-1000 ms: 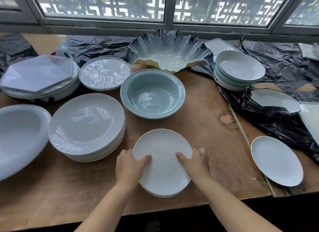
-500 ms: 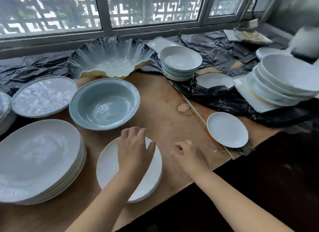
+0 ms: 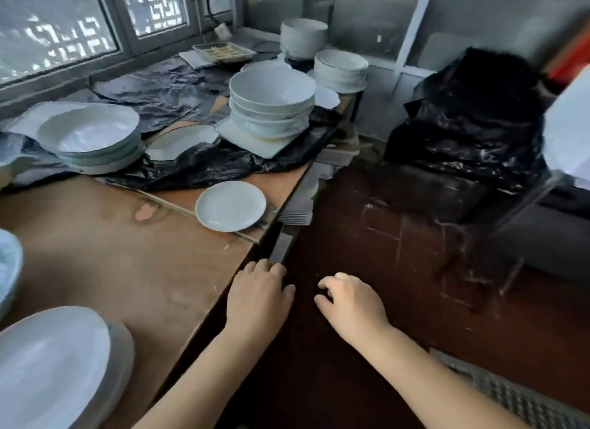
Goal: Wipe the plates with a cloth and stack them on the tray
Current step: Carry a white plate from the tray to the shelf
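Both hands, left hand and right hand, empty; small white plate lies flat.

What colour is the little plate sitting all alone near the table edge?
White, perhaps faintly bluish; the small plate shows plainly in the head view.

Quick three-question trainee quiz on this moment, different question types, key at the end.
1. True or false: the left hand grips a plate.
2. The single small plate lies: A) beside the table's right edge, B) on the bowl stack, C) on the floor.
3. Fill in: the right hand hovers over the ____.

Key: 1 false; 2 A; 3 floor.
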Available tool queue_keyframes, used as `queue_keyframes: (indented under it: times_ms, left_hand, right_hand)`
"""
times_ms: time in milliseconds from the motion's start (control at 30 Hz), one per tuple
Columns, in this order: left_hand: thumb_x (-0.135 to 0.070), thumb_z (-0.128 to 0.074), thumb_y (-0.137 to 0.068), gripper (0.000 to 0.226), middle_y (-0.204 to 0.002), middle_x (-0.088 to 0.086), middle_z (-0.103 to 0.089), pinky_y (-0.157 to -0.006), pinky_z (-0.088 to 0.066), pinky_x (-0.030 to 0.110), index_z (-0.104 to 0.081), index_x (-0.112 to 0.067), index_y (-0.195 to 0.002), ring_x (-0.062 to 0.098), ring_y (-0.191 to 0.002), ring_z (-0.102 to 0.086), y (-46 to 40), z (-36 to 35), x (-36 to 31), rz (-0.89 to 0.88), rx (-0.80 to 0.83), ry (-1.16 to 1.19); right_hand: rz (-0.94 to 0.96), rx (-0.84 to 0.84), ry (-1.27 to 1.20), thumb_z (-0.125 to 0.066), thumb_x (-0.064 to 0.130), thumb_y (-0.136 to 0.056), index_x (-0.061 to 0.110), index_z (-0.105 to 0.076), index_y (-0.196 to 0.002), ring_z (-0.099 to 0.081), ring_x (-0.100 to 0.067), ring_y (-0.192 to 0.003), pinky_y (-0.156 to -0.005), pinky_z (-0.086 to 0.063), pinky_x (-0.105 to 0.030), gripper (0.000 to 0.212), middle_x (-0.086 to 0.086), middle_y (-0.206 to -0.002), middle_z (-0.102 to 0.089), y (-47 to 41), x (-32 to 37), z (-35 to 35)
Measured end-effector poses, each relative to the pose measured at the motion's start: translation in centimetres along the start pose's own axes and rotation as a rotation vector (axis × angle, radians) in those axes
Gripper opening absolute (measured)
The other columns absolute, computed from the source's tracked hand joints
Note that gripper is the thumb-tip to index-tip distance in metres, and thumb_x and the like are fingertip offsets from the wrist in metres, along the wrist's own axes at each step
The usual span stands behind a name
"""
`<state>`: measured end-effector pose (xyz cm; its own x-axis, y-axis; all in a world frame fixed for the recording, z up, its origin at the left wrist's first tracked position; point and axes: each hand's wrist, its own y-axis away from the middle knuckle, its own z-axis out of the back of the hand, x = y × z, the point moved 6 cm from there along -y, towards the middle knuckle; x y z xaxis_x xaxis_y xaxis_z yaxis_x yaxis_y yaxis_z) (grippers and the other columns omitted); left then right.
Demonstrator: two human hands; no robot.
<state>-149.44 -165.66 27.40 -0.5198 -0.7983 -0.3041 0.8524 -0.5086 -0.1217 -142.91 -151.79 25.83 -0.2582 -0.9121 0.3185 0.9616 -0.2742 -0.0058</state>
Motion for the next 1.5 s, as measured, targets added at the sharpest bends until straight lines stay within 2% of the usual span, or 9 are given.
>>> queue_keyframes:
  times_ms: [167,367,533,633,767,967,1067,1200,1500]
  left_hand:
    - [-0.047,-0.049,-0.091,0.037,-0.117,-0.006,-0.059,-0.093,-0.04,0.029,-0.059,-0.028,-0.122,0.016,-0.113,-0.051,3.0,-3.4,-14.0,-0.194,0.061,-0.004]
    - [-0.044,-0.054,-0.088,0.035,-0.108,-0.005,-0.062,-0.086,-0.044,0.029,-0.064,-0.025,-0.116,0.018,-0.106,-0.055,10.7,-8.4,-32.0,-0.45,0.137,0.016]
    - [-0.039,-0.056,-0.086,0.027,-0.102,-0.003,-0.063,-0.081,-0.046,0.032,-0.067,-0.023,-0.106,0.021,-0.101,-0.058,19.0,-11.6,-47.5,-0.741,0.213,0.041]
    - [-0.035,-0.055,-0.088,0.027,-0.103,0.0,-0.063,-0.081,-0.046,0.033,-0.067,-0.019,-0.106,0.023,-0.101,-0.058,24.1,-13.0,-55.9,-0.928,0.265,0.055]
    - [-0.037,-0.047,-0.092,0.03,-0.111,-0.003,-0.059,-0.087,-0.045,0.032,-0.062,-0.022,-0.113,0.019,-0.107,-0.053,31.2,-15.5,-65.6,-1.155,0.341,0.034]
    - [-0.044,-0.046,-0.092,0.033,-0.115,-0.002,-0.058,-0.091,-0.044,0.034,-0.059,-0.023,-0.115,0.019,-0.113,-0.051,41.3,-19.7,-78.3,-1.408,0.455,0.029]
    - [-0.046,-0.046,-0.092,0.033,-0.113,-0.002,-0.058,-0.094,-0.042,0.034,-0.059,-0.024,-0.113,0.019,-0.113,-0.052,45.7,-22.1,-84.6,-1.541,0.458,0.033]
    - [-0.046,-0.05,-0.09,0.031,-0.106,-0.005,-0.059,-0.087,-0.044,0.033,-0.062,-0.025,-0.109,0.017,-0.107,-0.054,50.1,-25.2,-93.8,-1.624,0.461,0.088]
    - [-0.041,-0.049,-0.092,0.031,-0.108,-0.008,-0.059,-0.081,-0.043,0.029,-0.061,-0.025,-0.116,0.014,-0.105,-0.053,58.8,-29.1,-114.3,-1.775,0.546,0.178]
  right_hand:
    - [-0.188,-0.076,0.01,-0.052,0.041,-0.09,0.029,-0.063,-0.117,-0.058,-0.014,-0.099,-0.074,-0.044,-0.026,0.031,0.009,-0.104,-0.062,9.6,-11.6,3.7]
    - [-0.419,-0.135,0.022,-0.054,0.04,-0.09,0.026,-0.064,-0.114,-0.061,-0.017,-0.095,-0.071,-0.046,-0.03,0.03,0.006,-0.1,-0.062,25.2,-24.6,8.8]
    - [-0.672,-0.184,0.045,-0.052,0.036,-0.093,0.021,-0.064,-0.106,-0.062,-0.017,-0.086,-0.066,-0.05,-0.03,0.023,0.005,-0.095,-0.062,40.2,-34.2,12.9]
    - [-0.827,-0.242,0.029,-0.051,0.038,-0.092,0.022,-0.064,-0.111,-0.061,-0.018,-0.092,-0.073,-0.051,-0.03,0.028,0.003,-0.101,-0.064,48.9,-38.7,14.9]
    - [-1.028,-0.334,0.016,-0.052,0.039,-0.089,0.023,-0.065,-0.103,-0.06,-0.02,-0.092,-0.073,-0.048,-0.032,0.024,0.002,-0.096,-0.063,59.8,-42.8,16.5]
    - [-1.347,-0.425,0.001,-0.052,0.043,-0.09,0.026,-0.064,-0.108,-0.059,-0.02,-0.096,-0.078,-0.048,-0.031,0.027,0.003,-0.099,-0.061,74.0,-48.2,17.5]
    - [-1.477,-0.44,0.009,-0.05,0.044,-0.091,0.027,-0.063,-0.108,-0.06,-0.018,-0.096,-0.078,-0.048,-0.031,0.027,0.005,-0.1,-0.06,80.1,-51.7,18.2]
    - [-1.62,-0.472,0.031,-0.052,0.043,-0.091,0.027,-0.064,-0.107,-0.06,-0.016,-0.092,-0.072,-0.05,-0.03,0.025,0.007,-0.098,-0.06,87.0,-58.1,19.9]
    - [-1.84,-0.52,-0.005,-0.05,0.039,-0.092,0.026,-0.064,-0.108,-0.06,-0.016,-0.092,-0.072,-0.051,-0.031,0.025,0.006,-0.101,-0.06,100.7,-70.5,25.7]
